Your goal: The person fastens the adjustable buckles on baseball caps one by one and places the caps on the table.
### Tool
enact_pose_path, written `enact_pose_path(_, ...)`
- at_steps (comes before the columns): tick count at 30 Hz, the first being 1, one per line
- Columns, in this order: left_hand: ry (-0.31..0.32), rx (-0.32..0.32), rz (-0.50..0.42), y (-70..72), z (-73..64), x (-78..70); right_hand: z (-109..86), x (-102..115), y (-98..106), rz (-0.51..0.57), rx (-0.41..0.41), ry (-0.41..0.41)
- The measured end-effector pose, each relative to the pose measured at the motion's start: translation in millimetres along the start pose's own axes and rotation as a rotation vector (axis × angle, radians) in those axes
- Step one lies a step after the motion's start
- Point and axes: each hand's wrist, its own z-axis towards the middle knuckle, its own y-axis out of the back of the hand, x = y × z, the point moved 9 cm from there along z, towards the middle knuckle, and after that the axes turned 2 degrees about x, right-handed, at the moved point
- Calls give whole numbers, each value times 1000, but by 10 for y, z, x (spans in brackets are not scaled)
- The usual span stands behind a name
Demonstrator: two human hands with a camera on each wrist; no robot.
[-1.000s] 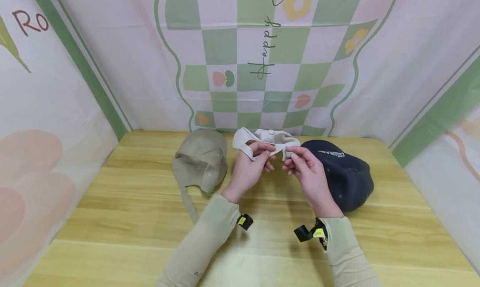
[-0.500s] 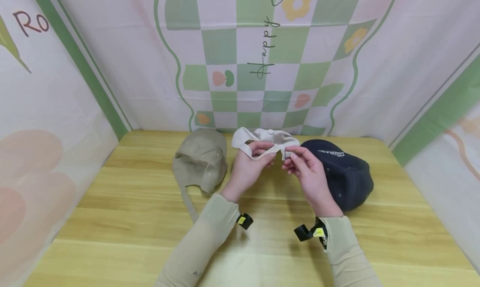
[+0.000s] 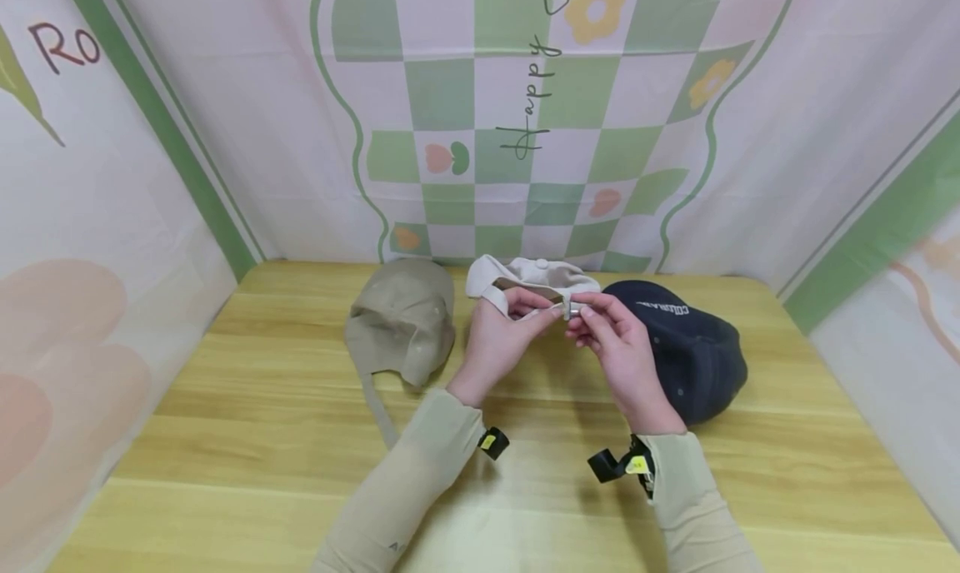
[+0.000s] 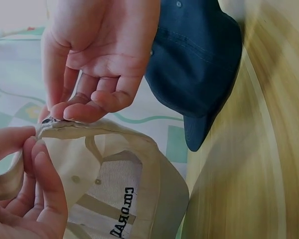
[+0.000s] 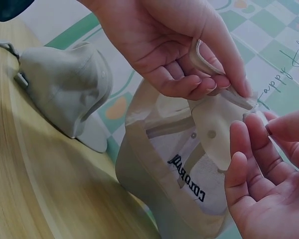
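A white baseball cap (image 3: 540,273) with its open underside towards me sits at the back middle. My left hand (image 3: 497,340) pinches the end of its back strap (image 4: 7,185), which loops over the fingers. My right hand (image 3: 618,348) pinches the other side of the band, at a small metal buckle (image 3: 575,309). The fingertips of both hands nearly meet, with the strap end right at the buckle. Dark lettering (image 5: 187,177) shows through inside the cap in both wrist views.
A khaki cap (image 3: 408,306), its strap hanging loose, lies on the wooden table (image 3: 247,440) to the left. On the right, close by my right hand, is a navy cap (image 3: 697,361) with white lettering. Printed cloth (image 3: 570,165) hangs behind the table.
My left hand has shifted slightly right, bringing the strap end up to the buckle. The right hand keeps its hold and has barely moved.
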Motion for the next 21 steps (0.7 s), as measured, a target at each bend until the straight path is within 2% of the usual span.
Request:
enact_pose_path(11, -32, -22, 31, -17, 2, -36, 8, -14, -2, -11, 7, 5)
enact_pose_path(21, -33, -73, 82, -19, -8, -56, -4, 0, -7, -58, 12, 30)
